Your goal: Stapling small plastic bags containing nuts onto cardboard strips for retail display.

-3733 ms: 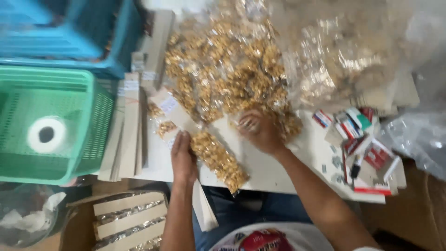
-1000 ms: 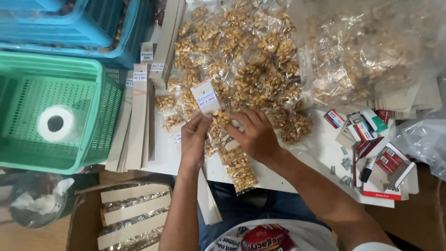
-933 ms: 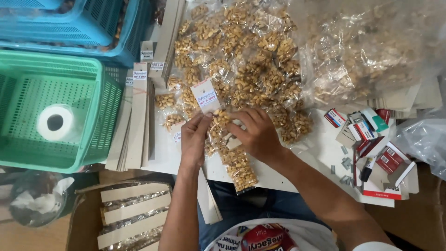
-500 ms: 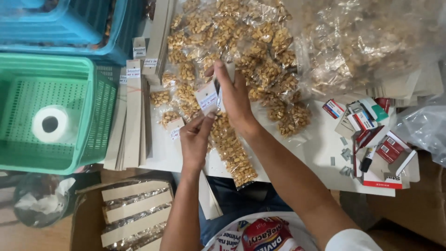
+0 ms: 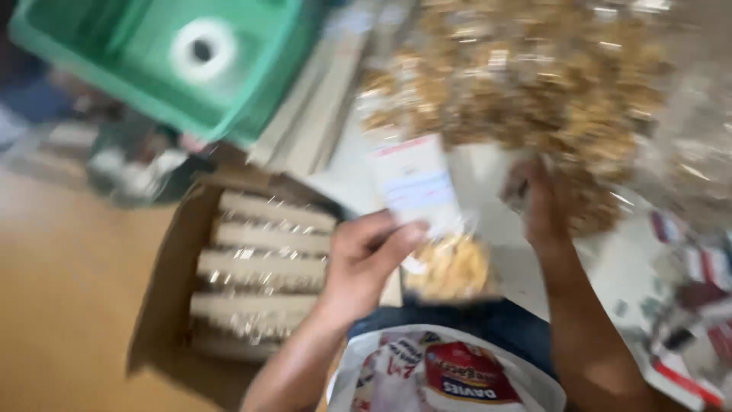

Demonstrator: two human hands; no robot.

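1. Packet strip [image 5: 435,229], a clear run of small bags of golden bits with a white card on top, hangs from my left hand [image 5: 366,259]; my thumb and fingers are pinched together on the card's lower edge.
2. Left of that hand, just below the table edge, a cardboard box [image 5: 164,305] stands open, with rows of finished strips inside and bare floor beyond it.
3. My left forearm rises from below, wrist bent toward the table.
4. Up and left of the hand sits a green basket [image 5: 252,91] holding a tape roll [image 5: 202,49].
5. My right hand [image 5: 541,202] reaches up, fingers in the heap of packets [image 5: 534,84]; the blur keeps me from telling whether it grips any.
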